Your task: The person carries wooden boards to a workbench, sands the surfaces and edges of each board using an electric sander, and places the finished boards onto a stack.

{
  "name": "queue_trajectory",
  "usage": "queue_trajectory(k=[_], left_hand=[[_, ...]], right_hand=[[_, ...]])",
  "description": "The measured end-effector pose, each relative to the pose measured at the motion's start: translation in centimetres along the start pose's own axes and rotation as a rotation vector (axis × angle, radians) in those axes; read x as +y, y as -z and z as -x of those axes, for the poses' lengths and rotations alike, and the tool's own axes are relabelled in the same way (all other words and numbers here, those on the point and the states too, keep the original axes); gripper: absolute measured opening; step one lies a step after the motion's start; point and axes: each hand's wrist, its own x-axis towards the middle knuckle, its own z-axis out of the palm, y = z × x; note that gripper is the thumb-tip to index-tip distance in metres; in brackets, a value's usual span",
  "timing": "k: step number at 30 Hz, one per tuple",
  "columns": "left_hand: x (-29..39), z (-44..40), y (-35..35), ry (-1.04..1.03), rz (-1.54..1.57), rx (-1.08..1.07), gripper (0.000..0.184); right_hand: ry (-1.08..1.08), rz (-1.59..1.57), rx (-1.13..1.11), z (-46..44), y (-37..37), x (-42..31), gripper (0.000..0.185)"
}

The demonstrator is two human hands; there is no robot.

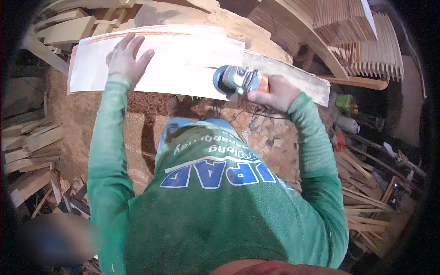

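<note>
A wide, pale wooden board [183, 68] lies across a weathered plank [293, 78] in front of me. My left hand [126, 57] rests on the board's left part, fingers spread and flat. In my right hand [277, 91] is an angle grinder [240, 80], the fingers wrapped round its orange-and-metal body. The grinder's round disc [221, 79] is over the right part of the board; I cannot tell whether it touches the surface. A dark cord [261, 114] hangs below the right hand.
Stacked cut wooden pieces [346, 23] stand at the upper right beside a row of thin slats [376, 50]. Scrap wood [34, 142] is heaped at the left, more offcuts [366, 197] at the right. Wood chips [266, 133] litter the dirt floor. A green container [344, 103] sits at the right.
</note>
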Motion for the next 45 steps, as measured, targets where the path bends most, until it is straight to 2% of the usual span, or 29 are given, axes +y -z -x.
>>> queue_trajectory(k=[1, 2, 5, 8, 13, 14, 16, 19, 22, 23, 24, 26, 28, 30, 32, 36, 38, 40, 41, 42, 45], left_hand=[[0.4, -0.9, -0.6, -0.028, -0.052, 0.011, 0.057], [0.8, -1.6, -1.3, -0.06, -0.104, 0.021, 0.058], [1.5, -3.0, -2.3, -0.011, -0.175, -0.054, 0.062], [1.7, -3.1, -2.1, -0.004, -0.173, -0.071, 0.063], [1.3, -3.0, -2.5, -0.006, -0.17, -0.054, 0.063], [1.2, -3.1, -2.6, -0.011, -0.177, -0.04, 0.064], [1.1, -3.1, -2.8, -0.014, -0.184, -0.028, 0.064], [0.8, -3.2, -3.0, -0.019, -0.185, -0.027, 0.064], [0.9, -3.3, -3.1, -0.014, -0.191, -0.035, 0.064], [0.8, -3.4, -3.2, -0.015, -0.187, -0.029, 0.064], [0.7, -3.4, -3.4, -0.016, -0.183, -0.024, 0.064], [0.5, -3.2, -3.6, -0.016, -0.182, -0.025, 0.064], [0.6, -3.3, -3.3, -0.008, -0.187, -0.028, 0.064], [0.7, -3.2, -3.2, 0.0, -0.198, -0.033, 0.064], [0.9, -3.2, -2.9, 0.008, -0.205, -0.045, 0.064], [1.1, -3.1, -2.8, 0.004, -0.197, -0.048, 0.064], [1.2, -3.3, -2.7, 0.006, -0.185, -0.041, 0.064], [1.5, -3.2, -2.5, 0.018, -0.176, -0.06, 0.064], [1.5, -3.2, -2.3, 0.014, -0.159, -0.064, 0.064], [1.6, -3.2, -2.1, 0.009, -0.142, -0.067, 0.064], [1.8, -3.2, -2.2, -0.005, -0.137, -0.057, 0.065]], right_hand=[[-0.006, 0.079, 0.038, -0.6, 1.0, -0.5, 0.069], [0.063, -0.013, 0.073, -2.7, 1.0, 2.2, 0.073], [-0.044, 0.08, 0.215, -6.4, 3.9, 2.8, 0.082], [-0.125, 0.001, 0.116, -8.1, 6.1, 0.4, 0.081], [-0.056, 0.128, 0.124, -5.1, 3.0, 0.0, 0.08], [0.052, 0.083, 0.078, -4.4, 1.7, 1.3, 0.08], [0.043, -0.12, 0.016, -1.0, -1.0, 0.3, 0.076], [0.233, 0.202, 0.102, 0.1, -2.2, 1.3, 0.069], [-0.106, 0.066, -0.016, -1.1, 0.3, 0.8, 0.07], [0.029, 0.023, 0.097, -2.2, 0.7, 2.0, 0.069], [0.013, -0.033, 0.177, -2.9, 1.1, 2.2, 0.066], [-0.145, 0.024, 0.177, -3.8, 2.1, 2.2, 0.075], [0.044, -0.236, 0.016, -1.9, 0.1, -0.6, 0.071], [0.022, 0.14, -0.005, -0.9, -2.0, 0.1, 0.074], [0.098, 0.136, -0.075, 0.1, -2.3, -2.2, 0.076], [0.013, 0.027, -0.047, -2.3, 0.0, -1.3, 0.077], [0.118, -0.022, 0.103, -4.7, 1.3, 0.1, 0.075], [0.016, 0.034, 0.205, -7.8, 3.3, 1.9, 0.074], [-0.107, 0.025, 0.138, -8.2, 4.9, 0.6, 0.074], [-0.112, -0.017, 0.218, -8.2, 5.0, -0.5, 0.073], [-0.097, -0.044, 0.149, -8.1, 5.7, 0.2, 0.077]])
